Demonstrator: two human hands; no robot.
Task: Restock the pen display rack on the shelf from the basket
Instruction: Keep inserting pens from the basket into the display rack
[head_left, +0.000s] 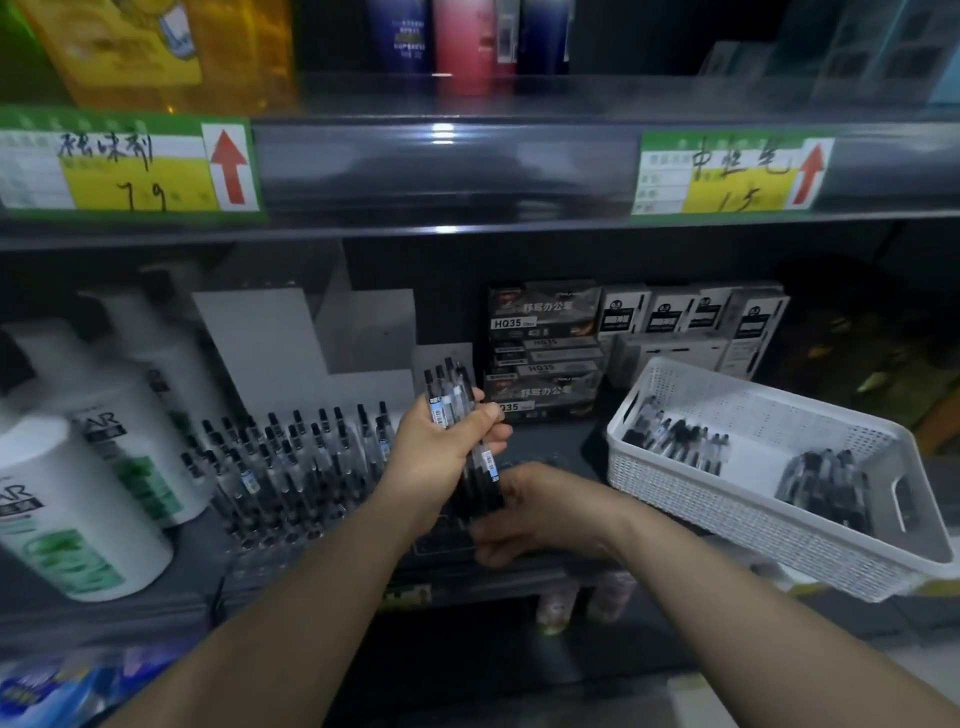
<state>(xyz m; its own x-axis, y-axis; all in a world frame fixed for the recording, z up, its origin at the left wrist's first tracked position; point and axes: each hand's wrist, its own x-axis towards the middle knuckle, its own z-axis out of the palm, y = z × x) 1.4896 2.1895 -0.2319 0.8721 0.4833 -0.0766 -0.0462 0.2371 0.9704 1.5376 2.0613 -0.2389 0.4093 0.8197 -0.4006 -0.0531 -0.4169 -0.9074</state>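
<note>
**Bundle in hand, next slot to fill**

At the centre of the frame, the left hand (441, 447) is clenched round a bundle of pens (457, 415), their clicker ends fanned upward and their tips running down toward the right hand (540, 514). That hand sits just below, its curled fingers at the bundle's lower end — whether it pinches a single pen or only steadies the lot I cannot tell, as blur and shadow hide the fingertips.

Left of the hands, the pen display rack (291, 467) on the shelf (156, 566) already carries rows of upright pens; its right part, beneath the hands, looks dark and seemingly unfilled. At the right of the frame the white basket (753, 525) rests tilted on the shelf edge, with two loose clusters of pens still inside.

The step in hand looks like feeding pens from the bundle into the rack — mid-task, judging by the basket's remainder. The next move probably calls for separating one pen, turning it tip-down and seating it in a free slot without knocking its neighbours.
</note>
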